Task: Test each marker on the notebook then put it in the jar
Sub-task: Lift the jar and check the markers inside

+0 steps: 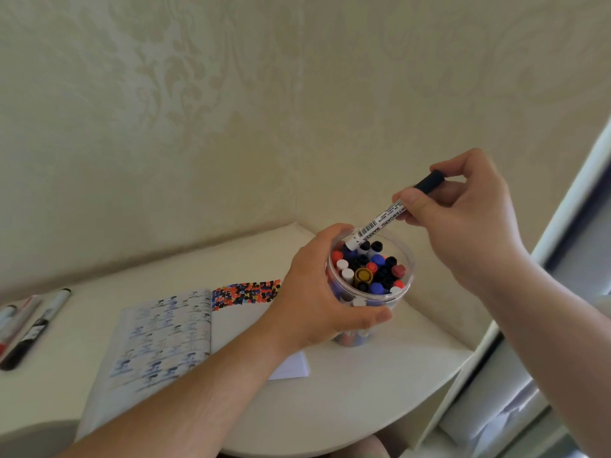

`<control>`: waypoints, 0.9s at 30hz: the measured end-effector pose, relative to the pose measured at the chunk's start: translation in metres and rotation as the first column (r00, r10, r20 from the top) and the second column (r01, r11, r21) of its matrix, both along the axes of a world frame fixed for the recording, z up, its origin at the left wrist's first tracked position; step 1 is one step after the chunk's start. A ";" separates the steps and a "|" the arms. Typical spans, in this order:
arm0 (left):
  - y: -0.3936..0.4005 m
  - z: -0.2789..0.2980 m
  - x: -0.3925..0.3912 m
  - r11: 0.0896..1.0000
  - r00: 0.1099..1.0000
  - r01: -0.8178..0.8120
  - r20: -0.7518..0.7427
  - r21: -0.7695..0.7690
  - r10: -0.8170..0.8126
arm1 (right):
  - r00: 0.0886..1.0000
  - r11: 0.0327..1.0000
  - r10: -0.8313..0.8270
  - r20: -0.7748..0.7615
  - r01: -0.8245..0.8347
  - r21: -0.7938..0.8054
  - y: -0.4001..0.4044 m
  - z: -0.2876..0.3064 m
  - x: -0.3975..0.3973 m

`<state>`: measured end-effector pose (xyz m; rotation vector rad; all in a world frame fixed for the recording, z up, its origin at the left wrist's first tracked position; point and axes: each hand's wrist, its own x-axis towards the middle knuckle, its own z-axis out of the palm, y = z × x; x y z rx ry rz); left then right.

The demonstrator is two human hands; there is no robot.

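Note:
A clear plastic jar (405, 282) stands on the white table, packed with several markers that show black, blue, red and white ends. My left hand (317, 292) grips the jar's left side, with the thumb across its front. My right hand (463, 219) pinches a white whiteboard marker (380, 223) with a black cap, held at a slant above the jar. The marker's lower end sits just inside the jar's rim. An open notebook (165, 328) lies to the left of the jar, and its right page carries rows of black, red and blue test dots (246, 294).
Three loose markers (33, 325) lie at the table's far left edge. The white table (347, 408) has a rounded front edge and meets the patterned wall in a corner behind the jar. A white frame (562, 226) runs along the right side.

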<state>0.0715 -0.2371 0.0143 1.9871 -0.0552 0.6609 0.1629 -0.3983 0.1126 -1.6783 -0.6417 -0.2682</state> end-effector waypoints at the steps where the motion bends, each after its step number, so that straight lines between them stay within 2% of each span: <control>1: 0.000 0.000 0.000 1.000 1.000 0.000 0.008 0.009 0.000 | 1.000 0.999 0.026 -0.006 -0.026 0.026 0.000 0.000 -0.003; 6: 0.002 -0.004 0.000 1.000 1.000 -0.030 0.010 0.009 0.030 | 0.998 0.999 0.047 0.037 -0.047 0.007 -0.001 -0.003 -0.008; 8: 0.003 -0.006 -0.001 0.999 0.999 -0.042 0.007 0.012 0.042 | 0.999 0.999 0.050 0.003 -0.050 0.007 -0.002 -0.007 -0.005; 12: 0.003 -0.005 -0.002 0.997 0.998 -0.057 -0.002 0.048 0.057 | 1.000 1.000 -0.014 -0.004 0.013 -0.024 -0.004 -0.011 0.001; 15: 0.002 -0.005 -0.002 0.996 0.998 -0.062 -0.018 0.062 0.063 | 0.987 0.992 -0.080 0.137 0.093 -0.090 -0.006 -0.007 0.001; 17: 0.001 -0.005 -0.002 0.997 0.999 -0.048 -0.002 0.057 0.049 | 0.954 0.989 -0.021 0.299 0.063 -0.133 -0.008 -0.003 -0.004; 18: -0.001 -0.003 -0.002 0.998 0.999 -0.036 0.006 0.049 0.035 | 0.918 0.983 0.062 0.391 0.013 -0.185 -0.009 -0.002 -0.008; 19: -0.002 -0.001 -0.001 0.999 1.000 -0.023 0.015 0.041 0.022 | 0.844 0.962 0.168 0.509 -0.027 -0.273 -0.009 -0.002 -0.011; 21: -0.003 0.001 0.003 1.000 0.999 -0.006 0.050 0.016 0.006 | 0.569 0.891 0.382 0.728 -0.018 -0.453 -0.010 -0.009 -0.015; 22: -0.003 0.001 0.005 1.000 0.998 -0.011 0.069 0.006 0.010 | 0.441 0.862 0.462 0.769 -0.019 -0.507 -0.010 -0.014 -0.014; 23: -0.003 0.000 0.007 1.000 0.997 -0.026 0.076 -0.001 0.026 | 0.372 0.839 0.513 0.774 -0.024 -0.544 -0.009 -0.019 -0.013; 25: -0.003 -0.001 0.008 0.998 0.995 -0.058 0.082 -0.001 0.058 | 0.359 0.831 0.528 0.770 -0.032 -0.555 -0.009 -0.024 -0.011; 27: -0.001 -0.005 0.008 0.997 0.992 -0.078 0.097 -0.003 0.078 | 0.400 0.851 0.494 0.772 -0.040 -0.524 -0.009 -0.027 -0.012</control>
